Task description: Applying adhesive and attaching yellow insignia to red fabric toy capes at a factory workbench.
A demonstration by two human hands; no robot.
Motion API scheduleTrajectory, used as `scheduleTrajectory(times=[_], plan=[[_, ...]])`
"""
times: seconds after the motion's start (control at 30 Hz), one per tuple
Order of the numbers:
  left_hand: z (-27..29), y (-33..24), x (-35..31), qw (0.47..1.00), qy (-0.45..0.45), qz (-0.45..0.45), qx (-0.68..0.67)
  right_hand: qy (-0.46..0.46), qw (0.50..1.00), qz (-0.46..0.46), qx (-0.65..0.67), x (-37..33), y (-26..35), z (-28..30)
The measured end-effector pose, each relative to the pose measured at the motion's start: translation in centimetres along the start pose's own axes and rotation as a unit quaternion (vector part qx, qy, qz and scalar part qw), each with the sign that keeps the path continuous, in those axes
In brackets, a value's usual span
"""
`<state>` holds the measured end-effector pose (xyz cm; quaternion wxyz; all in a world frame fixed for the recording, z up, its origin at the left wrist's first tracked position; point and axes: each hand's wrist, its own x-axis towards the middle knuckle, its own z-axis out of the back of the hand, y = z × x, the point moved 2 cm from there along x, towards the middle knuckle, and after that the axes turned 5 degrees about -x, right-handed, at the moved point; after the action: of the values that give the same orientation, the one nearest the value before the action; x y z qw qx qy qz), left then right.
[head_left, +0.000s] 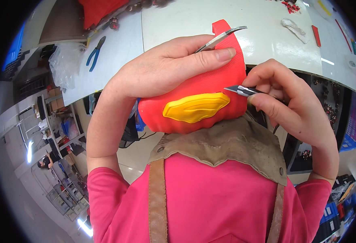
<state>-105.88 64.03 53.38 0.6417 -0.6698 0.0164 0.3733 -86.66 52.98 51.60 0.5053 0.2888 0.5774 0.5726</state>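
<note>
Close in front of my apron, my left hand (166, 67) holds a red, textured, bent piece (210, 81) with its thumb pressed along the top. Raised on the side facing me is a yellow, lip-shaped patch (196, 107). Curved metal tweezers (227, 35) also stay in the left hand, their bent tip sticking out beyond the thumb. My right hand (289, 97) pinches a craft knife (243, 90) between thumb and fingers. Its pointed blade is at the red piece, just above the patch's right end; whether it touches cannot be made out. The right hand hides the knife's rear.
Blue-handled pliers (95, 54) lie on the white table (178, 18) beyond my left arm. A clear plastic bag (64, 65) hangs by its left edge. A whitish crumpled strip (294, 30) and a red strip (316, 36) rest at right. A person (48, 160) is far left.
</note>
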Motion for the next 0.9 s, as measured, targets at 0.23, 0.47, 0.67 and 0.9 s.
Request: scheduleTrajectory(times=[0.23,0.47,0.67,0.9], plan=[[0.0,0.7,0.5,1.000,-0.006,-0.005,-0.024,-0.057,0.976,0.124,-0.167,0.1,0.1,-0.2],[-0.1,0.3,0.4,0.999,-0.008,0.020,-0.035,-0.070,0.963,0.147,-0.215,0.2,0.2,-0.3],[0.1,0.8,0.6,0.999,-0.005,0.013,-0.041,-0.104,0.933,0.170,-0.298,0.1,0.5,-0.5],[0.2,0.5,0.5,0.998,-0.001,0.043,-0.048,-0.107,0.866,0.180,-0.455,-0.8,1.8,-0.8]])
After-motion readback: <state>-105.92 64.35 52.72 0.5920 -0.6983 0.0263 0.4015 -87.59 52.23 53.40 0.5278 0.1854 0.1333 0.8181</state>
